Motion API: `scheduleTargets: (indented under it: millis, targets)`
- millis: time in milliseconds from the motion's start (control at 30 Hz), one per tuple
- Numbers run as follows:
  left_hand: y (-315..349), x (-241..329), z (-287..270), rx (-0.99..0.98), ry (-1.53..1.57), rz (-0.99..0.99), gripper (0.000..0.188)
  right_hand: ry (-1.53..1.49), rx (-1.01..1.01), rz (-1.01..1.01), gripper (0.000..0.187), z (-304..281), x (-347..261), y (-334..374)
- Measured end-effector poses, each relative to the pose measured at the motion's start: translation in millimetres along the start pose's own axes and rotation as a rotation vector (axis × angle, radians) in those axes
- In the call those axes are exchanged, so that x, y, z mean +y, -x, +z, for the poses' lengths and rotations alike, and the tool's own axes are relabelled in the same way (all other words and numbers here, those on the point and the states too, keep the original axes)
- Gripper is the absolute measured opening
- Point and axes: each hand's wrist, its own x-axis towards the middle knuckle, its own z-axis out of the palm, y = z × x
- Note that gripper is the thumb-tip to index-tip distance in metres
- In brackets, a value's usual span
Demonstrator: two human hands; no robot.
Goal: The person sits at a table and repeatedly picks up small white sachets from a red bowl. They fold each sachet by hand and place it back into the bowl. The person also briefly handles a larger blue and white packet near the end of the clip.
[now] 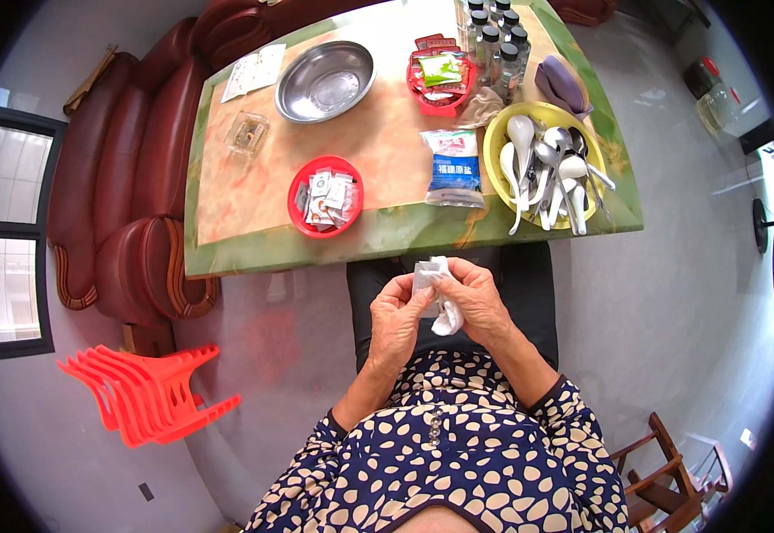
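Both of my hands meet over my lap, just in front of the table's near edge. My left hand [393,318] pinches a small, flat, silvery-white sachet [423,278] between thumb and fingers. A crumpled white cloth or tissue [447,320] is bunched in my right hand [483,308], its thumb pressed close against the sachet. The lower end of the cloth hangs between the two hands. On the table just beyond, a red round basket [294,201] holds several similar small sachets [328,197].
The green-edged table [254,252] carries a steel basin [289,105], a clear ashtray-like dish [246,134], a blue-and-white bag [454,173], a yellow bowl [492,142] of spoons, another red basket [440,109] and several dark-capped jars [504,67]. Red plastic stools [151,391] stand left.
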Motion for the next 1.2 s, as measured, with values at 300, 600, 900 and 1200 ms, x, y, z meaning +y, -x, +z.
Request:
scheduleTargets:
  millis: [300,600,900,1200]
  targets:
    - [3,2,6,0.031,-0.030,-0.068,0.023,-0.044,0.152,-0.055,0.021,-2,4,1]
    - [1,7,-5,0.046,-0.240,0.002,0.023,1.046,0.194,-0.839,0.037,13,-21,7]
    - [6,31,3,-0.098,-0.326,0.012,0.014,1.347,-0.103,-0.897,0.038,9,-18,6]
    - [3,24,-7,-0.069,-0.357,0.054,0.007,1.202,-0.101,-0.826,0.029,3,-22,8]
